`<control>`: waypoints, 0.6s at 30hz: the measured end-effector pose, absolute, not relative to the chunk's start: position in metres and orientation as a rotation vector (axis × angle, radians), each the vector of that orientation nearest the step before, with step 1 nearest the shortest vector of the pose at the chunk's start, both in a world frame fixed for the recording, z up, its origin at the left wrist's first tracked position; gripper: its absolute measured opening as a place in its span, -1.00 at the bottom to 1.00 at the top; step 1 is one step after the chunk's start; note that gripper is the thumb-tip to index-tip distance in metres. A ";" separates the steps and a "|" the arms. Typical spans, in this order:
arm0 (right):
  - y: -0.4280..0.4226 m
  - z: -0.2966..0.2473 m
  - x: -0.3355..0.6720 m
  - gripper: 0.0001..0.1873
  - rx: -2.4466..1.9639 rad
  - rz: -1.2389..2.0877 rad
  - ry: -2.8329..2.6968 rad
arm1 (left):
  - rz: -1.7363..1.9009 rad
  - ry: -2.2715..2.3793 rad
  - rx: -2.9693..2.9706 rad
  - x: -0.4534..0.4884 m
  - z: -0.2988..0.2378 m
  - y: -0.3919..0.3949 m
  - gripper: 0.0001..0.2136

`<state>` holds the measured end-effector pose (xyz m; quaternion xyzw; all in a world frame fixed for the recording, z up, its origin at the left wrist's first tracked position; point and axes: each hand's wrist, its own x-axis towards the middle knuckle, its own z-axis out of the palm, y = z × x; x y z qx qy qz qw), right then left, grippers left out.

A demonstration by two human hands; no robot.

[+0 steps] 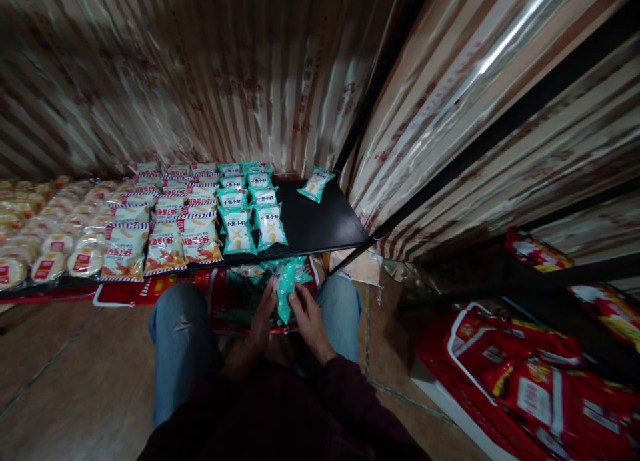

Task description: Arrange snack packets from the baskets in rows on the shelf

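Between my knees, my left hand [263,313] and my right hand [309,314] both grip a small teal snack bag [285,289], one from each side. It is held upright over a red bag [225,294] in which more teal packets [245,294] lie. Just ahead on the black shelf [320,227] stand two columns of teal and white snack bags [270,224], leaning back in rows. A single teal bag [317,184] lies apart at the shelf's back right corner.
Left along the shelf are rows of striped snack bags [165,244] and round wrapped crackers [50,254]. Black metal posts [395,217] slant up at the right. Large red packages [540,381] fill the lower right. A pleated curtain [225,81] hangs behind.
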<state>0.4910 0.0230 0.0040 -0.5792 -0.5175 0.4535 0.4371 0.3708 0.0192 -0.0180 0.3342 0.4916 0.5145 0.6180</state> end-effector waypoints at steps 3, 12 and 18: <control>0.024 0.006 0.492 -0.50 -1.412 1.205 -1.271 | 1.150 1.191 0.888 0.373 -0.018 0.018 -0.39; 0.035 -0.002 0.502 -0.51 -1.402 1.077 -1.328 | 1.178 1.352 1.260 0.382 -0.013 0.025 -0.50; 0.048 0.006 0.509 -0.42 -1.365 1.121 -1.205 | 1.187 1.382 1.429 0.388 -0.005 0.037 -0.57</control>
